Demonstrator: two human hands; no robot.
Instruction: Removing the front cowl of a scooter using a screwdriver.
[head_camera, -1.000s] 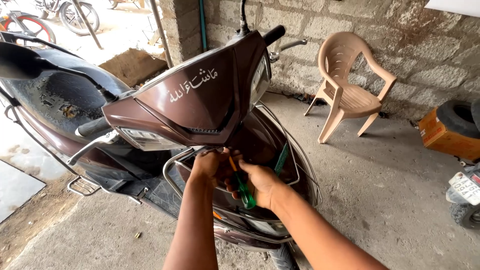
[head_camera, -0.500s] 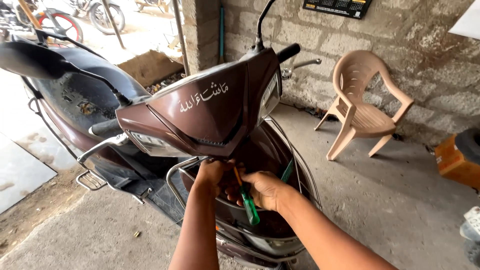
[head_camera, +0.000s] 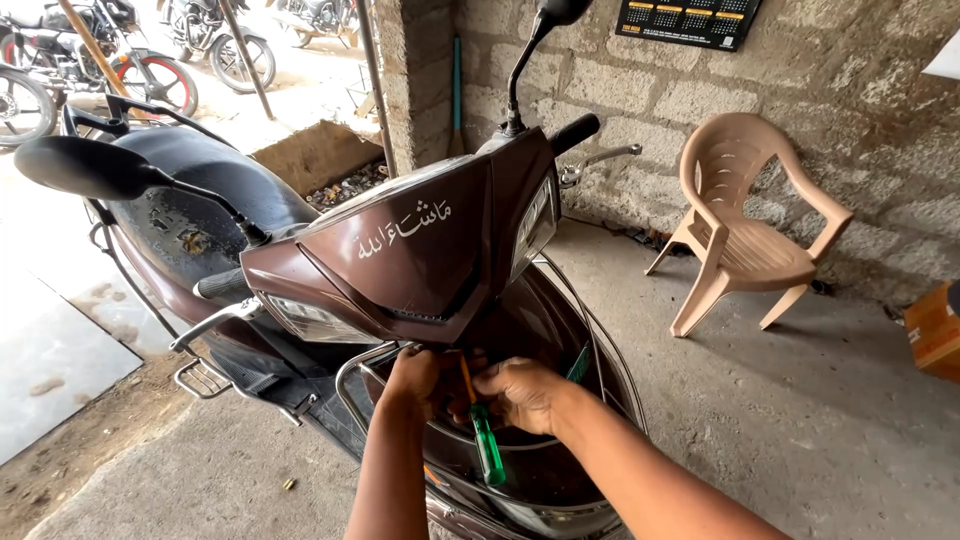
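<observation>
A brown scooter stands in front of me, its front panel and headlight facing me. Both my hands are under the headlight cowl, at the front body. My right hand grips a screwdriver with a green handle, its orange shaft pointing up under the cowl. My left hand presses against the panel right beside the screwdriver shaft, fingers curled; what it touches is hidden. A second green tool sticks out behind my right hand.
A beige plastic chair stands by the block wall at the right. The scooter's left mirror juts out on the left. An orange box sits at the far right. Motorcycles are parked outside.
My view has tilted up and drawn back, showing more of the wall and mirror stalk. Both hands stay under the cowl with the screwdriver in the same place.
</observation>
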